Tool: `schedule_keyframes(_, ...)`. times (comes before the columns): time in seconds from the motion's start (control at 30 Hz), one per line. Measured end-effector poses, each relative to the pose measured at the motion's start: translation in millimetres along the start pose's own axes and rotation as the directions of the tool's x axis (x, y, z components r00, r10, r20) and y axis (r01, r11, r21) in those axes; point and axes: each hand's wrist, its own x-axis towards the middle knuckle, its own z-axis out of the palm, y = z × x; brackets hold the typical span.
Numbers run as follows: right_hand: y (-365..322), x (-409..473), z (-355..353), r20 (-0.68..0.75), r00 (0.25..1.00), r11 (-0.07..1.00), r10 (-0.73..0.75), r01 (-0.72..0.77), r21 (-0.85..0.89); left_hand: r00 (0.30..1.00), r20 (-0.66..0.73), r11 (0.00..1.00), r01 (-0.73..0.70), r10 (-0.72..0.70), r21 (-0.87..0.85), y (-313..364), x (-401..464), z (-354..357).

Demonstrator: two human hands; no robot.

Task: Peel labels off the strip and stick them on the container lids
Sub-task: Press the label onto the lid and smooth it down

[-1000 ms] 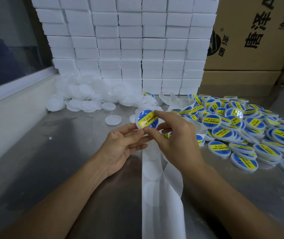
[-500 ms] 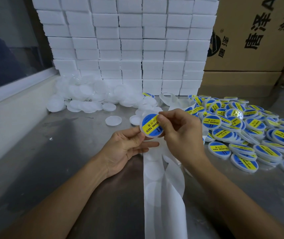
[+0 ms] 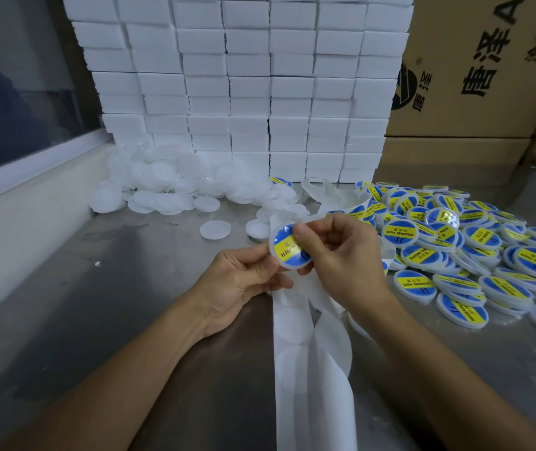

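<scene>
Two hands at centre pinching one white lid point(image 3: 288, 247) bearing a blue-and-yellow label point(image 3: 284, 243), left grip point(image 3: 244, 281) at its 7 o'clock edge, right grip point(image 3: 341, 255) thumb pressed on the label, empty backing strip point(image 3: 305, 369) trailing toward 6 o'clock on the steel surface point(image 3: 130, 304), labelled lids point(image 3: 475, 255) heaped at 3 o'clock, bare lids point(image 3: 169, 180) at 11.

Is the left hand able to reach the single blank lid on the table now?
Probably not yet: the left hand holds the labelled lid. The path to the blank lid looks free.
</scene>
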Motion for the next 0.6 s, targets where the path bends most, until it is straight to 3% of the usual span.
schedule_keyframes(0.13,-0.1,-2.4,2.7,-0.015,0.999,0.998,-0.029,0.028,-0.057,1.0,-0.018,1.0,-0.003,0.003,-0.007,-1.0,0.7,-1.3)
schedule_keyframes(0.3,-0.2,-7.4,1.3,-0.051,0.999,0.941,-0.001,-0.017,-0.338,1.0,-0.024,0.998,-0.017,0.018,0.058,-2.8,-0.2,2.5)
schedule_keyframes(0.5,-0.5,-2.7,-5.2,-0.031,0.999,0.966,-0.041,0.031,-0.255,0.998,-0.052,0.992,-0.03,0.036,0.125,-2.8,-0.3,3.6)
schedule_keyframes(0.6,-1.1,-3.3,-6.9,0.109,0.994,0.979,-0.019,0.04,-0.2,0.993,-0.118,1.0,-0.012,0.015,0.026,-0.4,2.3,2.5)
